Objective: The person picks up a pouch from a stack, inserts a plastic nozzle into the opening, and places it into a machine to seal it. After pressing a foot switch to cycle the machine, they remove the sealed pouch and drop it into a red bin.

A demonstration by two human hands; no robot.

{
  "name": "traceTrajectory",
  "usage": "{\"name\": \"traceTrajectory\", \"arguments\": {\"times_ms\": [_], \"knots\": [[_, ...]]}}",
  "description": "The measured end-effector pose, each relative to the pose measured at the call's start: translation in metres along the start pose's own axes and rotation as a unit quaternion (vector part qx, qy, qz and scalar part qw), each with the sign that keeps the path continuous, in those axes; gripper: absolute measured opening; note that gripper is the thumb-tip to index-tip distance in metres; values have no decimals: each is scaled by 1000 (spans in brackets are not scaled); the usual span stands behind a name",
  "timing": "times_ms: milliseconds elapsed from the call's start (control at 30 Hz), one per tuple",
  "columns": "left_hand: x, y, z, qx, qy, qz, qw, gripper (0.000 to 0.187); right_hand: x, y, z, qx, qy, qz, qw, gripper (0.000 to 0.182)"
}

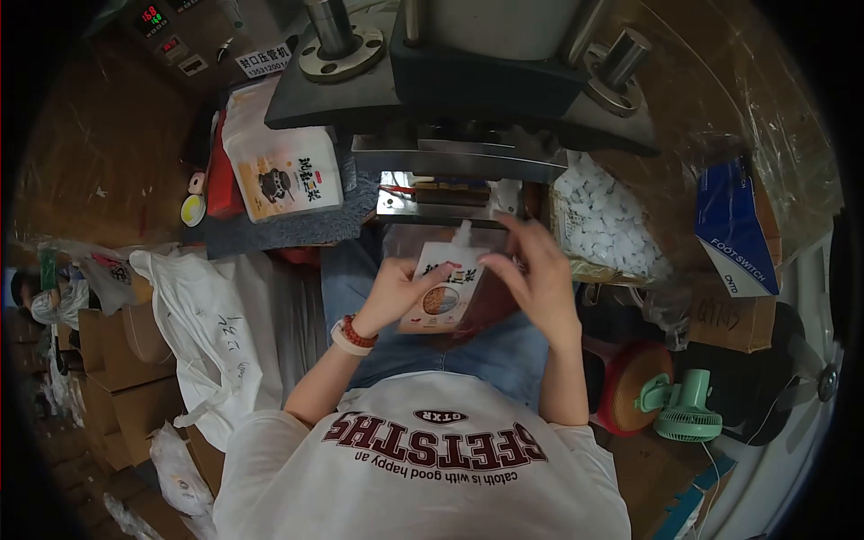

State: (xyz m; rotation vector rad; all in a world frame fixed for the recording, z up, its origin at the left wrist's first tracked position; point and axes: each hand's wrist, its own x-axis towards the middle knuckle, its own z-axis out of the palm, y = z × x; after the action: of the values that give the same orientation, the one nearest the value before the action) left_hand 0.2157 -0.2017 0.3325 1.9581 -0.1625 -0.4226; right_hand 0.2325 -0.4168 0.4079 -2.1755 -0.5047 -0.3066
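Note:
My left hand (396, 291) holds a white printed pouch (438, 304) by its left side, thumb across the front. The pouch is upright over my lap, with a pale spout (463, 234) at its top. Close to the right edge of the pouch is my right hand (537, 279), its fingers spread and nothing visible in them. Just beyond the spout lies the machine's metal sealing slot (445, 194), below a wide metal bar (459, 158).
A stack of printed pouches (283, 175) lies on a grey mat (279, 236) at the left. Small white caps (603, 211) fill a box at the right, near a blue carton (738, 229). A green fan (688, 409) stands lower right, a white sack (211, 337) lower left.

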Motion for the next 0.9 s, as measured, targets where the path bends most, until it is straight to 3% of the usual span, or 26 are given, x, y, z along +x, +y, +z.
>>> {"name": "traceTrajectory", "arguments": {"times_ms": [100, 133, 167, 233, 267, 333, 400, 500, 533, 567, 600, 667, 733, 767, 800, 833, 867, 900], "knots": [[21, 13, 3, -361, 31, -60, 930, 25, 3, 16, -24, -59, 142, 66, 986, 28], [29, 19, -1, -362, 29, -62, 930, 25, 7, 18, -33, -58, 154, 170, 972, 25], [37, 23, -5, -399, 37, -56, 914, 25, 9, 32, -35, -60, 152, 171, 972, 25], [51, 24, -10, -471, 36, -60, 879, 27, 9, 69, -29, -354, 155, 79, 919, 19], [52, 24, -11, -472, 38, -62, 878, 27, 7, 80, -25, -354, 152, 78, 920, 19], [55, 24, -12, -451, 47, -96, 886, 28, 10, 93, -19, -328, 51, 157, 930, 18], [54, 19, -13, -459, 38, -87, 883, 28, 8, 97, -19, -316, 56, 137, 937, 17], [49, 19, -31, -289, 40, -41, 956, 35, 8, 97, -23, -309, 39, 121, 943, 17], [43, 12, -45, -289, 42, -40, 956, 35, 8, 98, -26, -315, 13, 125, 941, 19], [37, 3, -60, 8, 228, 48, 973, 52, 8, 99, -27, -315, 14, 124, 941, 19], [31, -5, -74, 303, 384, 130, 863, 73, 8, 101, -27, -284, 42, 158, 945, 21], [6, -13, -86, 553, 385, 19, 739, 78, 8, 95, -25, -250, 71, 189, 947, 23], [-12, -53, -96, 527, 341, -7, 779, 74, 6, 67, -22, -46, 218, 209, 952, 27], [-23, -66, -99, 510, 293, 46, 808, 70, 6, 54, -19, -43, 218, 208, 952, 27], [-31, -71, -101, 490, 239, 101, 832, 68, 4, 40, -14, 105, 223, 169, 954, 28], [-38, -69, -99, 450, 272, 144, 838, 59, -1, 27, -10, 248, 223, 127, 934, 29], [-42, -65, -96, 449, 268, 144, 840, 59, -4, 14, -5, 279, 188, 98, 936, 29], [-43, -58, -92, 357, 292, 145, 875, 51, -6, 4, 0, 310, 153, 67, 936, 29]]}}
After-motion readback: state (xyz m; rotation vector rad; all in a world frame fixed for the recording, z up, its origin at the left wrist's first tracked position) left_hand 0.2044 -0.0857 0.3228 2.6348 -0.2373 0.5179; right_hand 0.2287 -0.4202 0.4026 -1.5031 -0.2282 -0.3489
